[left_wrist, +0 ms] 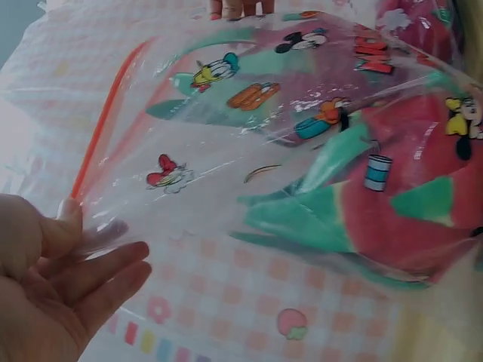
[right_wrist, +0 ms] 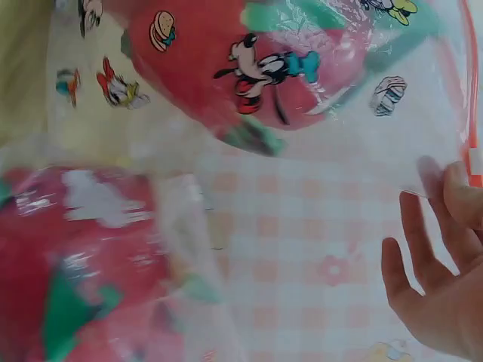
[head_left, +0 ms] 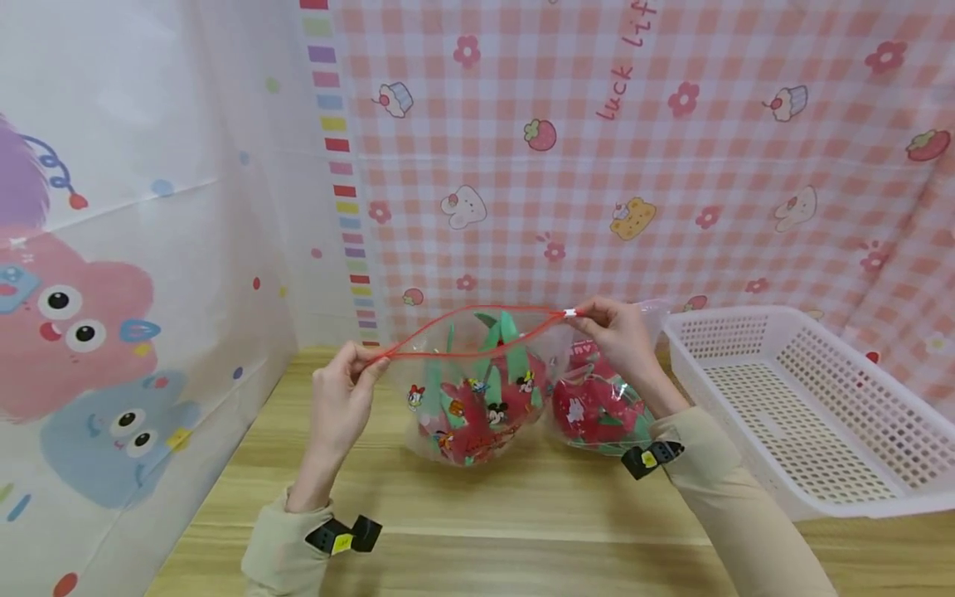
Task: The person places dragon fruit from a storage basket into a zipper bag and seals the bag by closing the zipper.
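Observation:
A clear zip bag (head_left: pixel 488 414) printed with small cartoon figures hangs between both hands, its red-edged mouth apart. Inside lies a pinkish-red thing with green pointed leaves (left_wrist: pixel 407 158), like a dragon fruit. My left hand (head_left: pixel 345 394) pinches the mouth's left corner between thumb and fingers. At the opposite corner, beside the white slider (head_left: pixel 570 313), my right hand (head_left: pixel 622 344) pinches the edge; its other fingers are spread in the right wrist view. A second clear bag (head_left: pixel 597 410) with a white rabbit print, also holding something red and green, lies partly behind the right forearm.
A white perforated plastic basket (head_left: pixel 802 497) stands to the right on the wood-grain table (head_left: pixel 448 531). Behind the table hangs a pink checked cloth (head_left: pixel 597 207), and a pale cartoon-printed cloth (head_left: pixel 216 249) hangs at the left.

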`<state>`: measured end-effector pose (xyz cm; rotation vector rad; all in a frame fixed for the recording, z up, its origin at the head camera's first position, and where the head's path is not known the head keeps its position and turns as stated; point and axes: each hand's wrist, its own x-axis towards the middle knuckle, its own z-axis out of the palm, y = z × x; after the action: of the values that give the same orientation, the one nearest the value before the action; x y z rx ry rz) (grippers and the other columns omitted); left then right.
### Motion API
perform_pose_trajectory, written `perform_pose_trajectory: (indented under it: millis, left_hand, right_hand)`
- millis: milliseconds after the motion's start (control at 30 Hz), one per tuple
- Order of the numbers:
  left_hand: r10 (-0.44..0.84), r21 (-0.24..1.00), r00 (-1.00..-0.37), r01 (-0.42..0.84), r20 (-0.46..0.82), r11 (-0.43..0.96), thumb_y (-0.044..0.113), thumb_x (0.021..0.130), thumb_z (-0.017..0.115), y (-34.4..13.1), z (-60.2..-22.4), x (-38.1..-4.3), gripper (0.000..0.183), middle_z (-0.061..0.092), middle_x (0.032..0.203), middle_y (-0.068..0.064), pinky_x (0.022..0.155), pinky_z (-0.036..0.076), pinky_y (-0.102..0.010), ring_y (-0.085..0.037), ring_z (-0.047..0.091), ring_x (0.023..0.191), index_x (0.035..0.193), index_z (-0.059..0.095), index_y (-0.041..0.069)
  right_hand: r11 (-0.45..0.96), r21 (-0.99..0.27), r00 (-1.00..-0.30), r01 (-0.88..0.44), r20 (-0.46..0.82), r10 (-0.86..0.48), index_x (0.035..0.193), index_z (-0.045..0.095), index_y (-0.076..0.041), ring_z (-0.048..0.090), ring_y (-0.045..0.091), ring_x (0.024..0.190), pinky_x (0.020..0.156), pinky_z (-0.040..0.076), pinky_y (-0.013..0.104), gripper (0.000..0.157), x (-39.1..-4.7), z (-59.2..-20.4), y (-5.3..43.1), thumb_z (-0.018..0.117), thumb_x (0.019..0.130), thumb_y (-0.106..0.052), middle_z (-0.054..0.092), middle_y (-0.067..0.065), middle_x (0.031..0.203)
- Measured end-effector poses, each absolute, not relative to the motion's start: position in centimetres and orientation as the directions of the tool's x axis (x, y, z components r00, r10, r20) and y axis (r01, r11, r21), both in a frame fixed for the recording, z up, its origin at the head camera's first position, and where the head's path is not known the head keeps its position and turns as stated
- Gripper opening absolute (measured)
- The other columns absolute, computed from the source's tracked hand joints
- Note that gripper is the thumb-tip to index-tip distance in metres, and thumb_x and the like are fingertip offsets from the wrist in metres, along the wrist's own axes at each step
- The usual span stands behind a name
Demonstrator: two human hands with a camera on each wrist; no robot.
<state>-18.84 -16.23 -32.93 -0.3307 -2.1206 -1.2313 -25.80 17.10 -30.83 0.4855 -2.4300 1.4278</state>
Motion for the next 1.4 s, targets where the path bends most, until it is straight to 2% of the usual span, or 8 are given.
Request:
perform_pose_trajectory:
  millis: [167,467,567,733,867,1067,1267,1400]
  left_hand:
    - [-0.095,0.720,-0.808,0.456,0.582,0.523,0.003,0.085,0.066,-15.9,-33.4,-19.1,0.008,0.069,0.070,-0.018,0.040,0.026,-0.017,-0.001,0.033,0.044,0.087,0.063,-0.004]
    - [-0.144,0.683,-0.727,0.533,0.672,0.499,0.001,0.086,0.065,-15.1,-31.9,-19.7,0.009,0.070,0.074,-0.022,0.043,0.033,-0.013,0.006,0.047,0.053,0.088,0.062,-0.007]
    - [-0.134,0.697,-0.751,0.509,0.646,0.506,0.001,0.086,0.064,-15.3,-32.1,-19.8,0.009,0.069,0.074,-0.022,0.044,0.034,-0.013,0.006,0.046,0.053,0.088,0.062,-0.007]
    - [-0.075,0.698,-0.807,0.456,0.586,0.552,0.003,0.087,0.064,-15.5,-32.9,-20.1,0.008,0.067,0.071,-0.018,0.046,0.034,-0.016,-0.002,0.044,0.052,0.086,0.061,-0.004]
    - [-0.091,0.693,-0.788,0.472,0.608,0.546,0.002,0.087,0.064,-15.4,-32.8,-20.4,0.007,0.069,0.074,-0.021,0.048,0.037,-0.015,-0.018,0.059,0.057,0.087,0.061,-0.006]
    - [-0.193,0.710,-0.742,0.480,0.642,0.515,-0.003,0.087,0.062,-15.9,-31.9,-20.9,0.007,0.069,0.076,-0.027,0.048,0.041,-0.009,-0.014,0.064,0.059,0.088,0.061,-0.010]
    - [-0.193,0.716,-0.782,0.402,0.593,0.570,0.002,0.087,0.064,-16.5,-33.1,-21.6,0.007,0.068,0.071,-0.021,0.045,0.037,-0.014,-0.028,0.064,0.061,0.087,0.063,-0.004]
    - [-0.180,0.721,-0.792,0.405,0.584,0.562,0.001,0.088,0.063,-16.7,-33.5,-21.8,0.006,0.069,0.073,-0.022,0.046,0.040,-0.014,-0.023,0.065,0.060,0.089,0.063,-0.005]
  right_hand:
    - [0.495,-0.781,-0.924,-0.382,0.338,-0.178,0.096,0.065,0.000,0.059,0.000,0.071,0.067,0.050,0.021,0.016,-25.5,-31.7,17.0,0.059,0.093,-0.014,0.070,0.019,0.100]
    - [0.442,-0.790,-0.893,-0.425,0.446,-0.062,0.099,0.066,0.002,0.063,-0.002,0.081,0.075,0.050,0.013,0.016,-24.7,-30.7,16.0,0.059,0.093,-0.011,0.071,0.020,0.101]
    - [0.468,-0.782,-0.904,-0.411,0.418,-0.094,0.097,0.067,0.000,0.062,-0.001,0.076,0.071,0.053,0.019,0.016,-24.8,-31.1,15.8,0.060,0.092,-0.014,0.072,0.018,0.099]
    - [0.528,-0.767,-0.930,-0.365,0.323,-0.174,0.094,0.067,0.001,0.060,0.003,0.065,0.062,0.057,0.033,0.016,-25.4,-32.7,16.1,0.060,0.093,-0.013,0.071,0.022,0.095]
    - [0.521,-0.772,-0.927,-0.365,0.355,-0.125,0.096,0.069,0.000,0.057,0.005,0.065,0.058,0.050,0.024,0.015,-25.5,-32.9,16.2,0.060,0.093,-0.011,0.072,0.019,0.095]
    - [0.390,-0.838,-0.918,-0.382,0.393,-0.056,0.101,0.064,0.002,0.064,0.002,0.082,0.083,0.053,0.024,0.018,-25.1,-31.5,16.3,0.057,0.095,-0.014,0.071,0.019,0.101]
    - [0.513,-0.769,-0.903,-0.382,0.429,-0.029,0.093,0.069,-0.002,0.060,0.000,0.068,0.057,0.043,0.017,0.015,-25.6,-32.8,16.5,0.062,0.091,-0.015,0.073,0.017,0.092]
    - [0.528,-0.744,-0.886,-0.409,0.462,-0.035,0.092,0.071,-0.005,0.056,0.001,0.062,0.049,0.037,0.019,0.013,-25.4,-33.3,16.5,0.064,0.090,-0.015,0.074,0.016,0.088]
